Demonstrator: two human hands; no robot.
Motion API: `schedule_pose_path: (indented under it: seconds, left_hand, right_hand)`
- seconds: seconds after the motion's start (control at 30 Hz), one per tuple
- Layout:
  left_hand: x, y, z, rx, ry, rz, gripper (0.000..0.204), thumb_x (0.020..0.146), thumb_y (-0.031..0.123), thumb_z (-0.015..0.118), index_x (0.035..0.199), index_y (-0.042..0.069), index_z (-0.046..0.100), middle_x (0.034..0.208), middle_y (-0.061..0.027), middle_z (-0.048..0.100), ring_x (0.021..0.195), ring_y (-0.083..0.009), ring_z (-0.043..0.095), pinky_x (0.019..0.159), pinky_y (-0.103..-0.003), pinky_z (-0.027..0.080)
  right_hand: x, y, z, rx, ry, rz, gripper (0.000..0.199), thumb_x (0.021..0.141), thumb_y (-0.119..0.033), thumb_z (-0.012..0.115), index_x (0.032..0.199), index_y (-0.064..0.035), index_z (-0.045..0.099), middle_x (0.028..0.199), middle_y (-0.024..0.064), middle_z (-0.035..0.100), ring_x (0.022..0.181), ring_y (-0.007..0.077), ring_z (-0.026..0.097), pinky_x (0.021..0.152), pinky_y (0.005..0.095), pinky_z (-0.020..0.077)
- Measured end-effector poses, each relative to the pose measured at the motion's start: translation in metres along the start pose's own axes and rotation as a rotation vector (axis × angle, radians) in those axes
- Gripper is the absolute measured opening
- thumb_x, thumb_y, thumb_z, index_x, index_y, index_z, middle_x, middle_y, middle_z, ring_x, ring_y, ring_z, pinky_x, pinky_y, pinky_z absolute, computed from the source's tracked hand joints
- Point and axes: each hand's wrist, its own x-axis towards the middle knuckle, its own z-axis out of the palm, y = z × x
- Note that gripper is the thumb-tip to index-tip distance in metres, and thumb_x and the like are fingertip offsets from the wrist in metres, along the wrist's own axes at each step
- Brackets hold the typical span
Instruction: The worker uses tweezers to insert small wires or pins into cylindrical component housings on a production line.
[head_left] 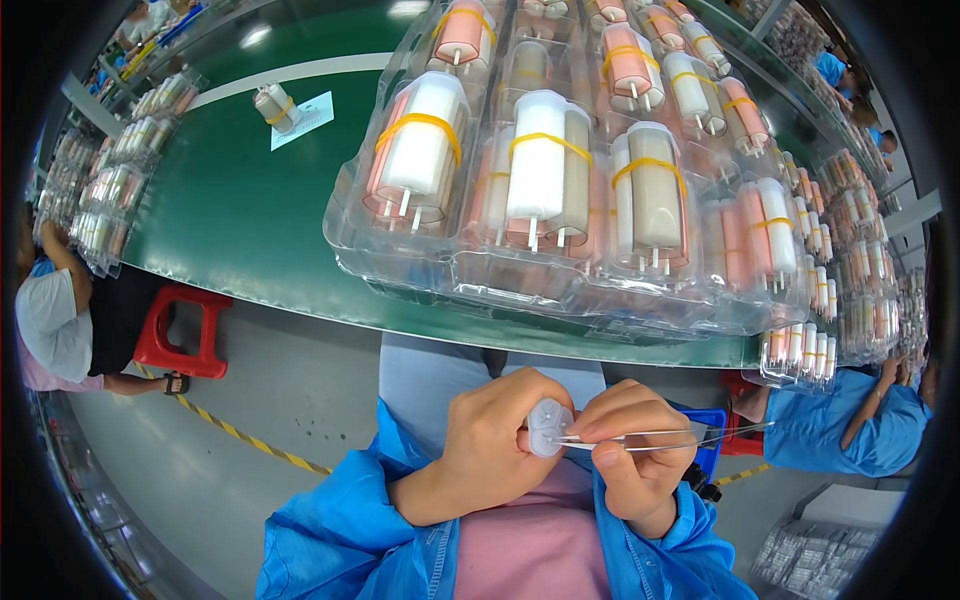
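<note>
My left hand (485, 440) is closed around a small piece with a pale, translucent round end (548, 420). That end faces right, and the rest of the piece is hidden in my fist. Between the thumb and fingers of my right hand (640, 455) is a pair of thin metal tweezers (682, 440). Their tips meet the lower right of the round end; whether they grip anything there is too small to tell. Both hands are above my lap, just off the near edge of the green table (230, 215).
Stacked clear plastic trays (420, 265) hold white, pink and grey tubes bundled with yellow bands. One bundle (277, 108) stands on a pale blue card (312, 122) at the far left. Red stools (185, 335) and people in blue (840, 420) flank me.
</note>
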Motion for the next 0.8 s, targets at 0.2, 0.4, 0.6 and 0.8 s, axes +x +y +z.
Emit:
schedule_pose_path:
  seconds: [0.2,0.4,0.6,0.8]
  left_hand:
    - [0.0,0.0,0.001,0.008,0.005,-0.004,0.022,0.062,-0.002,0.071,0.077,0.007,0.058,0.069,-0.0061,0.058,0.056,-0.0251,0.058,0.048,-0.033,0.044]
    - [0.001,0.005,-0.004,-0.033,-0.081,-0.048,0.032,0.063,-0.002,0.071,0.092,0.004,0.06,0.085,-0.0096,0.06,0.068,-0.0257,0.06,0.053,-0.033,0.047]
    - [0.003,-0.006,-0.005,-0.079,-0.162,0.089,0.042,0.066,0.004,0.078,0.102,0.002,0.058,0.101,-0.0135,0.061,0.079,-0.0286,0.061,0.067,-0.035,0.053]
    - [-0.004,-0.003,0.0,-0.375,-0.206,-0.337,0.037,0.066,0.006,0.081,0.095,0.003,0.058,0.097,-0.0114,0.065,0.08,-0.0186,0.063,0.065,-0.028,0.049]
  right_hand:
    - [0.0,0.0,0.0,-0.005,-0.02,-0.002,0.014,0.075,-0.004,0.071,0.086,0.0023,0.066,0.079,0.0136,0.068,0.068,0.0228,0.063,0.06,0.0299,0.0494]
    - [-0.004,0.001,0.0,0.025,0.048,0.03,0.013,0.08,-0.005,0.067,0.089,0.0032,0.064,0.084,0.0144,0.067,0.074,0.0217,0.062,0.064,0.0294,0.0488]
    - [-0.007,0.005,0.001,0.23,0.156,0.097,0.013,0.085,-0.005,0.062,0.094,0.0045,0.063,0.091,0.0156,0.065,0.084,0.0206,0.061,0.072,0.0295,0.0482]
    - [-0.002,0.01,-0.001,0.138,0.003,0.041,0.013,0.082,-0.003,0.065,0.091,0.0043,0.064,0.087,0.016,0.066,0.076,0.0209,0.061,0.068,0.0305,0.0485]
